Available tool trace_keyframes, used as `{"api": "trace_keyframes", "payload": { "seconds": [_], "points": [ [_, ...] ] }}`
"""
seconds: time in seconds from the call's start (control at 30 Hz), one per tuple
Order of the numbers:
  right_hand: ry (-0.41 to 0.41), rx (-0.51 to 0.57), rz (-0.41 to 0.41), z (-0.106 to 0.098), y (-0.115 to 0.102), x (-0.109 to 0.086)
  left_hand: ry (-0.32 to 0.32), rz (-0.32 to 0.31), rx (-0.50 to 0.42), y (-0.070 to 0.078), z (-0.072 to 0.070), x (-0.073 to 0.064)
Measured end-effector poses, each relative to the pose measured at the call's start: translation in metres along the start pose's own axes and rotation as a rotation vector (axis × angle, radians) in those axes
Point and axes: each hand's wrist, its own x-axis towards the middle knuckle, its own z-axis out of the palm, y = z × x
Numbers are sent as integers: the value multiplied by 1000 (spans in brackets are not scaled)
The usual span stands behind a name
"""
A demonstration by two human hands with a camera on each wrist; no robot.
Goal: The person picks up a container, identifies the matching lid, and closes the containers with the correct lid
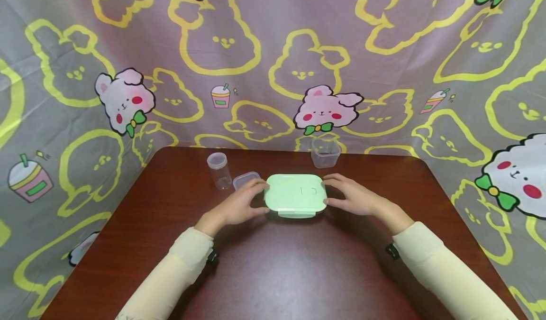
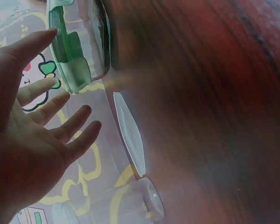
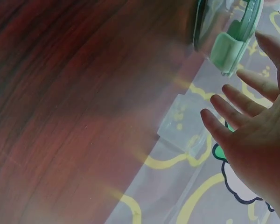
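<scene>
A glass lunch box with a pale green clip-on lid stands in the middle of the table. At its left end is my left hand, fingers spread, with thumb and fingertips close to the lid's edge. My right hand mirrors it at the right end, its fingers also apart. Both wrist views show straight or slightly bent fingers that do not wrap round the box. In the left wrist view a green side clip hangs down by the left fingers; another clip appears near the right ones. Whether any fingertip touches the lid, I cannot tell.
Behind my left hand lies a flat translucent lid, beside a clear lidded jar. A clear open plastic container stands at the back edge of the brown table. Patterned curtain surrounds the back and sides.
</scene>
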Motion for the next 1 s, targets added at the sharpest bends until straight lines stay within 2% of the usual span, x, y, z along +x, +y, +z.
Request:
{"api": "trace_keyframes", "payload": {
  "seconds": [0.17, 0.33, 0.53, 0.73, 1.0],
  "points": [
    [-7, 3, 10, 0, 2, 2, 30, -14, -4, -5, 0, -1],
    [18, -7, 15, -1, 2, 6, 77, -47, 35, -10, -1, -2],
    [51, -47, 100, -4, 1, 10, 122, -93, 70, -16, -2, -2],
    [87, -81, 187, -7, 3, 16, 138, -148, 51, -23, -2, -3],
    [104, -98, 218, -12, 6, 19, 153, -178, 47, -34, 0, -4]
  ]
}}
